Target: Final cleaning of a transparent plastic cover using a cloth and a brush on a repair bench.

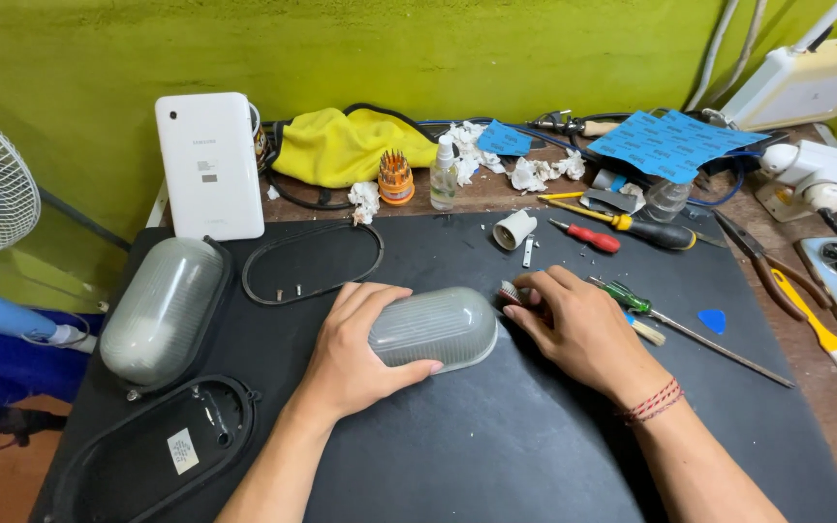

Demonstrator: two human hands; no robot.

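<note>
Ribbed glass lamp cover lies on its side on the dark mat of the bench, its long axis running left to right between the two hands. Left hand has its grip closed around the cover's left end, palm over the top and thumb tucked under the near edge. Right hand sits just off the cover's right end, fingers curled and pinched on a small ribbed part that touches or nearly touches that end; what the part is, I cannot tell. Beyond the right grip lie a green-handled screwdriver and a white lamp socket. Well to the left of the left grip rest a second lamp cover, a loose black gasket ring and an empty black lamp base.
</note>
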